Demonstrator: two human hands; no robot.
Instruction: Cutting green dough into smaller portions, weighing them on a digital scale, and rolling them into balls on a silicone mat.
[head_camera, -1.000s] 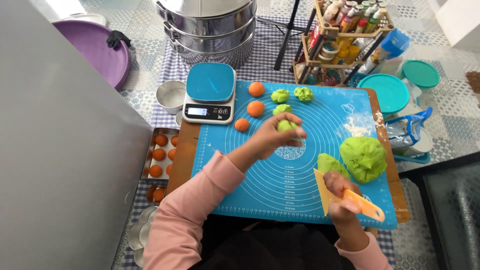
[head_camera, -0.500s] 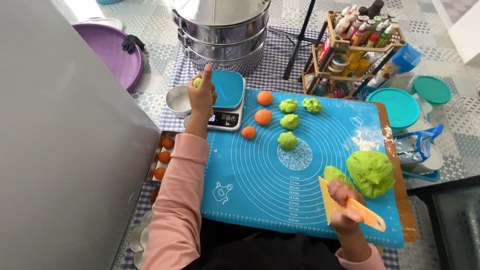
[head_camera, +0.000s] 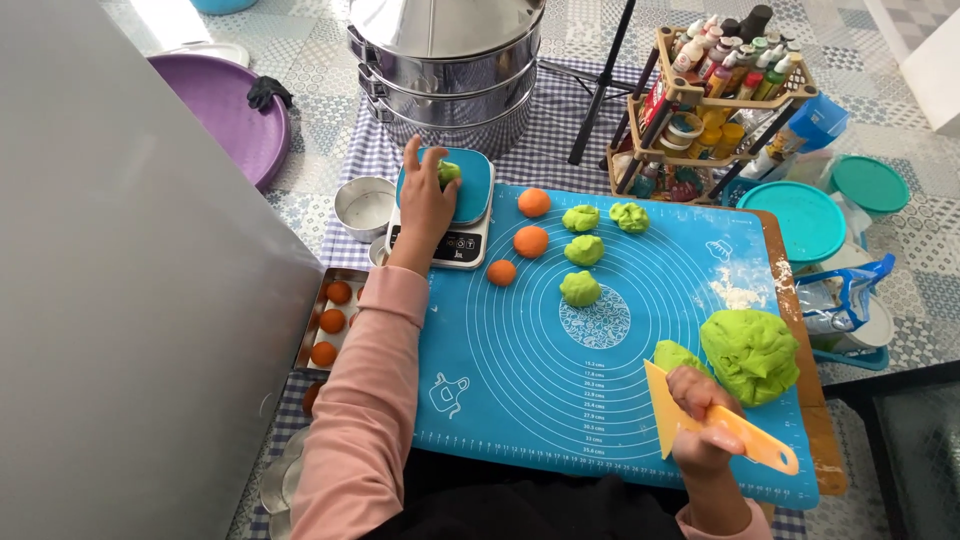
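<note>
My left hand (head_camera: 425, 205) rests on the blue kitchen scale (head_camera: 445, 210), its fingers closed on a small green dough piece (head_camera: 449, 172) over the platform. Low on the right, my right hand (head_camera: 700, 420) grips a yellow-orange dough scraper (head_camera: 720, 425). A big lump of green dough (head_camera: 752, 352) lies beside it, with a smaller green lump (head_camera: 676, 355) touching that hand. On the blue silicone mat (head_camera: 520, 380) sit several green dough pieces (head_camera: 580, 288) and three orange balls (head_camera: 531, 241).
A stacked metal steamer (head_camera: 445, 70) stands behind the scale. A small metal bowl (head_camera: 363, 207) and a tray of orange balls (head_camera: 330, 322) lie left of the mat. A bottle rack (head_camera: 705, 100) and teal lids (head_camera: 800, 220) are at right; a grey panel (head_camera: 130, 300) fills the left.
My left hand set one green piece in the row on the mat, then carried another green piece left and up onto the scale. The right hand kept holding the scraper.
</note>
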